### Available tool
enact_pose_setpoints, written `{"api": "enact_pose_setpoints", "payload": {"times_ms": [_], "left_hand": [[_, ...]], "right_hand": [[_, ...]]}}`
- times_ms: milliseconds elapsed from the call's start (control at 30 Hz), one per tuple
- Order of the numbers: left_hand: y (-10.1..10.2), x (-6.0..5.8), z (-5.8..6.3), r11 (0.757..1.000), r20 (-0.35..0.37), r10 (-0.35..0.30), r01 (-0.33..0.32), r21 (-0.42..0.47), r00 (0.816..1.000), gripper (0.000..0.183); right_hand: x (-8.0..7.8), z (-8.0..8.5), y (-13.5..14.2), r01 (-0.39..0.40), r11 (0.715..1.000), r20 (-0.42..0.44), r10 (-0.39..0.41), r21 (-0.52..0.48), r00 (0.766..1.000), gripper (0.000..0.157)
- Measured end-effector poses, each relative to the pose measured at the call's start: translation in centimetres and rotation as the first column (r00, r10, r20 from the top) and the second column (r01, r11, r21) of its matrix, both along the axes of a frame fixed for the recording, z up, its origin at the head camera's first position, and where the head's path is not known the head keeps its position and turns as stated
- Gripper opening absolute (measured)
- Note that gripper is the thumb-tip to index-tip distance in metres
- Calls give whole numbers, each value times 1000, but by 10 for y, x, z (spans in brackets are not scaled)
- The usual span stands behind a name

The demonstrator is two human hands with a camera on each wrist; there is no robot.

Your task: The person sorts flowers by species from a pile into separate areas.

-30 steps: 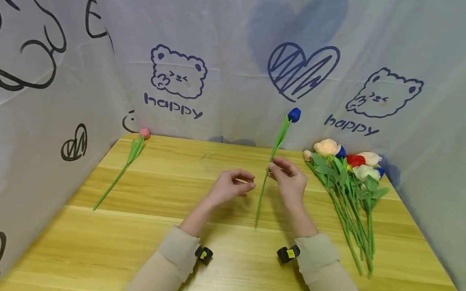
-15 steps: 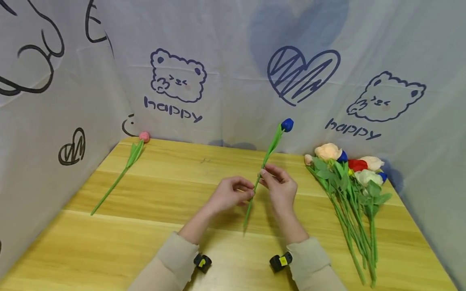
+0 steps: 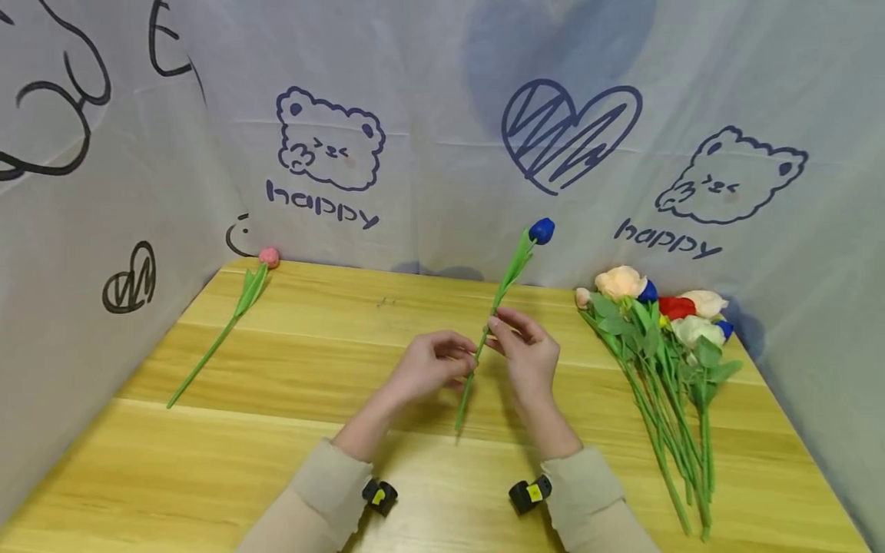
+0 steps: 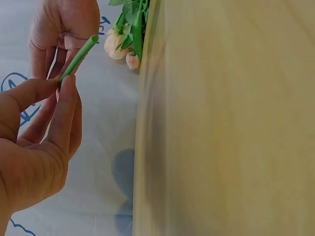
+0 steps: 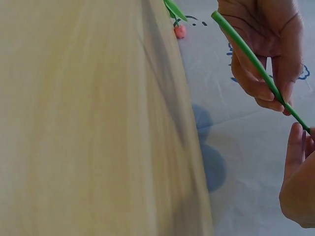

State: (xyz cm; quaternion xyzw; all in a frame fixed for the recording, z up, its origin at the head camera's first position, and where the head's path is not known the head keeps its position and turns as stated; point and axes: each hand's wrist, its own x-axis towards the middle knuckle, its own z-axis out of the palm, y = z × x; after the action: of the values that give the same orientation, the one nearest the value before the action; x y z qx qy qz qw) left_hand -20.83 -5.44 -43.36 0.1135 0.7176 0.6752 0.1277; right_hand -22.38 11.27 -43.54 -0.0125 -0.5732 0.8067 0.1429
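Note:
A blue artificial tulip (image 3: 541, 231) is held tilted over the middle of the table, its bloom up and to the right. My right hand (image 3: 531, 357) pinches the green stem just under the leaves. Lower on the same stem, the thumb and fingertips of my left hand (image 3: 430, 365) pinch it too. In the left wrist view the cut end of the stem (image 4: 81, 58) sticks out past the left fingertips. The right wrist view shows the stem (image 5: 246, 51) running through the left fingers towards my right hand (image 5: 300, 182).
A pink tulip (image 3: 250, 292) lies alone on the left of the wooden table (image 3: 207, 476). At the right lies a pile of mixed flowers (image 3: 650, 338), peach, red, white and blue, stems towards me. A cloth wall (image 3: 442, 192) with drawings stands behind.
My right hand has brought the tulip left and slightly down. My left hand, apart from the stem a second ago, now pinches it. The pile and the pink tulip stay put.

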Motion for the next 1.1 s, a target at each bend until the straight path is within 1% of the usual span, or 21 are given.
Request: {"api": "enact_pose_setpoints", "payload": {"times_ms": [133, 267, 367, 500, 600, 833, 967, 1067, 1100], "left_hand": [[-3, 2, 6, 1000, -7, 6, -6, 26, 1000, 26], [-8, 3, 14, 999, -20, 43, -42, 28, 999, 25], [-14, 4, 18, 997, -26, 69, -68, 24, 997, 25], [-27, 4, 20, 994, -27, 98, -97, 41, 995, 27], [-40, 5, 21, 992, -37, 123, -122, 35, 992, 29], [-81, 11, 19, 977, -64, 211, -213, -29, 975, 31], [-107, 16, 20, 960, -72, 261, -267, -84, 963, 33], [-125, 20, 22, 947, -79, 289, -297, -122, 954, 35], [-132, 21, 22, 943, -83, 297, -306, -130, 951, 36]], "right_hand": [[2, 6, 3, -41, 999, -50, 42, 17, 998, 25], [5, 14, 8, -95, 994, -120, 101, 55, 988, 28], [9, 18, 14, -101, 992, -152, 111, 71, 982, 28], [12, 21, 26, -62, 995, -158, 74, 80, 985, 28], [14, 20, 39, -31, 995, -147, 46, 99, 988, 28], [21, 13, 78, 33, 981, -150, -4, 191, 989, 31], [27, 11, 105, 93, 960, -147, -55, 265, 988, 28], [31, 14, 127, 142, 932, -134, -103, 332, 986, 26], [33, 16, 135, 161, 919, -127, -123, 361, 984, 25]]}}
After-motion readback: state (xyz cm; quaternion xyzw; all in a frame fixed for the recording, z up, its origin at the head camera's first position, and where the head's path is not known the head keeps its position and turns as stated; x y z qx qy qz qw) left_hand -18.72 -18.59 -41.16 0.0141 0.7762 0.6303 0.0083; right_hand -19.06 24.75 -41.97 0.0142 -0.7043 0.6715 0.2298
